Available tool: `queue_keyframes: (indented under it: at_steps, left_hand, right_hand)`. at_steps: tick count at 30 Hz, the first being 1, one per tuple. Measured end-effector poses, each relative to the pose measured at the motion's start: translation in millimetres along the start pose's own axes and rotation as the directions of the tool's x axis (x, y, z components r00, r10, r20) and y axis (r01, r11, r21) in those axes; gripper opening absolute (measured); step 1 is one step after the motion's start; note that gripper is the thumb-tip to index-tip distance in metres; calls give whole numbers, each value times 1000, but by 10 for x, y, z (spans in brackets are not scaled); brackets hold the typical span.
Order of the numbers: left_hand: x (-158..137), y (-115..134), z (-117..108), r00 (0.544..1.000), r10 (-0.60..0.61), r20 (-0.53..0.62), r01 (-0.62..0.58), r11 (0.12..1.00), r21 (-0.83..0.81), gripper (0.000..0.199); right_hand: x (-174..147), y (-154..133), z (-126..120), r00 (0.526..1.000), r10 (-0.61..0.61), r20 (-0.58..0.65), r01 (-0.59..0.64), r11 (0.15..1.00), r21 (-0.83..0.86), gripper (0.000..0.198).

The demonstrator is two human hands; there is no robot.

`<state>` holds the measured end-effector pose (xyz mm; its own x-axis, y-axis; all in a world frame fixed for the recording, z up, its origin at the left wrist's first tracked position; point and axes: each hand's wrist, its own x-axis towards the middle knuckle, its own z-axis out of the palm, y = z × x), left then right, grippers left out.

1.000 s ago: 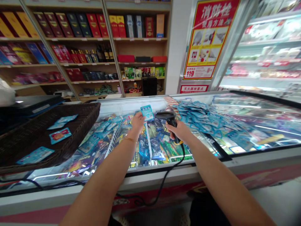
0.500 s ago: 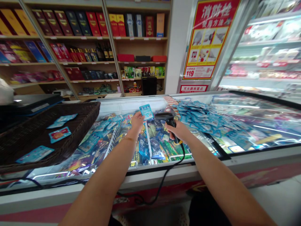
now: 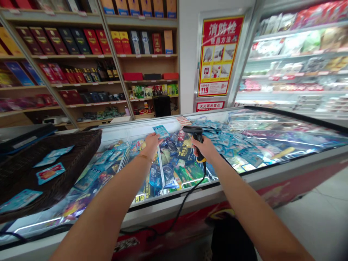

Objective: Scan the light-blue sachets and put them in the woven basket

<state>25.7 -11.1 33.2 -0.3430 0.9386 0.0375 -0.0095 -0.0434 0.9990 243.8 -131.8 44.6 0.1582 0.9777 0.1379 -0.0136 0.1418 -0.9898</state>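
Note:
My left hand (image 3: 151, 144) pinches a small blue snack packet (image 3: 161, 131) by its near edge, over the glass-topped freezer (image 3: 114, 131). To its right, my right hand (image 3: 206, 148) is wrapped round the handle of a black barcode scanner (image 3: 198, 135) with a yellow-edged base. The scanner's head points left toward the packet, a short gap apart from it. A black cable (image 3: 182, 208) runs from the handle down over the freezer's front edge. Beyond the scanner, on the right, lies a heap of similar blue packets (image 3: 231, 136).
A dark woven basket (image 3: 89, 145) holding several packets stands on the left. Bagged goods (image 3: 174, 170) fill the wire-divided freezer. Wooden shelves (image 3: 148, 56) with boxes and bottles rise behind, beside a red and yellow poster (image 3: 221, 54). A lit display fridge (image 3: 296, 61) is at right.
The view has turned to the right. The packet in my left hand has tipped flatter, and the scanner has moved slightly away from it. Both holds are unchanged.

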Motion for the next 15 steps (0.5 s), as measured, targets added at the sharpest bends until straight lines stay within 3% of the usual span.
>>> queue_keyframes:
  at_steps: [5,11,15]
  left_hand:
    - [-191,368,725,984,-148,99,171,941,-294,33]
    - [-432,571,1686,944,-97,314,193,936,-293,24]
    - [-508,496,2109,920,-136,367,236,941,-244,31]
  right_hand:
    - [8,-334,-630,986,-19,-164,18,1000,-13,25]
    - [36,-477,-1177,942,-20,-334,18,1000,-10,18]
    - [15,-453,-1356,924,1,-382,4,1000,14,16]
